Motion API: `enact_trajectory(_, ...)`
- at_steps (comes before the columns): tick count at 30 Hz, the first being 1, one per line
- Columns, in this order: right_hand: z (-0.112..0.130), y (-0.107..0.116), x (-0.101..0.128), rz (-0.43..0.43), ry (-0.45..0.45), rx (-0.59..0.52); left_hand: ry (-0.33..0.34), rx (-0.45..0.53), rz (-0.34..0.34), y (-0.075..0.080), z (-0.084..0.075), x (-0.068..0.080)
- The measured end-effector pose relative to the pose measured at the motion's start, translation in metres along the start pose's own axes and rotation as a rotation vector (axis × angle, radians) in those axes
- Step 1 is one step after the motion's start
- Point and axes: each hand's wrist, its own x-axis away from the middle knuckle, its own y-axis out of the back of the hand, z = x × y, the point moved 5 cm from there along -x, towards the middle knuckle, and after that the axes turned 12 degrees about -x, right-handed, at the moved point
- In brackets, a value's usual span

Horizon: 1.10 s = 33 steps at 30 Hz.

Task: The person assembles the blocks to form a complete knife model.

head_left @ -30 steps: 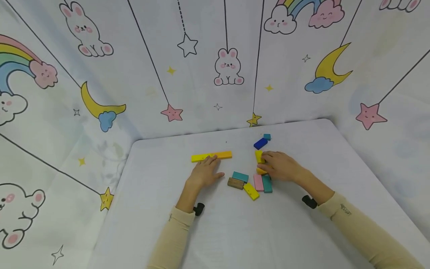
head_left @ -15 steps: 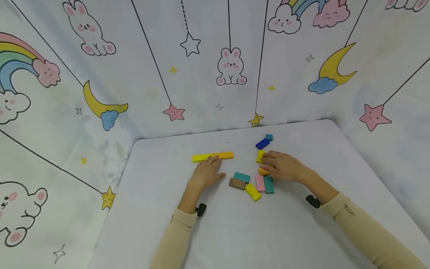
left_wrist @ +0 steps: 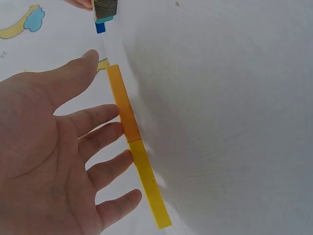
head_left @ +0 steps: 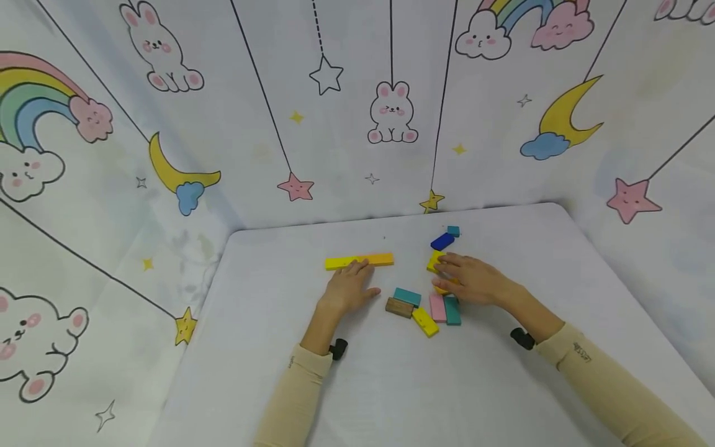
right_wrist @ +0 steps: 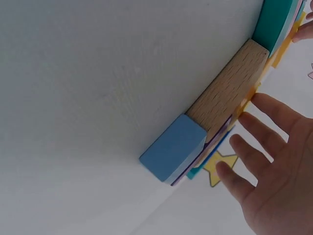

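Hands barely shifted, left hand [head_left: 349, 288] grip apart beside yellow strip [head_left: 359, 261], right hand [head_left: 472, 279] flat over blocks [head_left: 438, 268]

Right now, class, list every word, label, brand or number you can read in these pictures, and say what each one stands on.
Small dark print on the right sleeve near the wrist: too small and blurred to read.
The coloured blocks, the table and the cartoon wall cloth: no words, numbers or labels, only drawings of rabbits, stars, moons and rainbows.
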Motion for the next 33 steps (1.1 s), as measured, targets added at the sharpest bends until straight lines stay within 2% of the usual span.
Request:
enact_trajectory(11,-0.001,-0.006,-0.009,-0.038,0.057,0.083,-0.020,-0.008,-0.013,0.004,-0.004,-0.002)
enact_trajectory(19,0.007,-0.013,-0.018,-0.033,0.079,0.086,0.003,-0.023,0.005,0.001,-0.001,-0.001)
enact_trajectory(27,0.012,-0.011,-0.021,-0.046,0.082,0.046,0.003,-0.017,0.003,0.002,-0.001,-0.001)
enact_trajectory(33,0.016,-0.012,-0.023,-0.044,0.073,0.058,0.000,-0.012,0.004,0.002,-0.001,0.000)
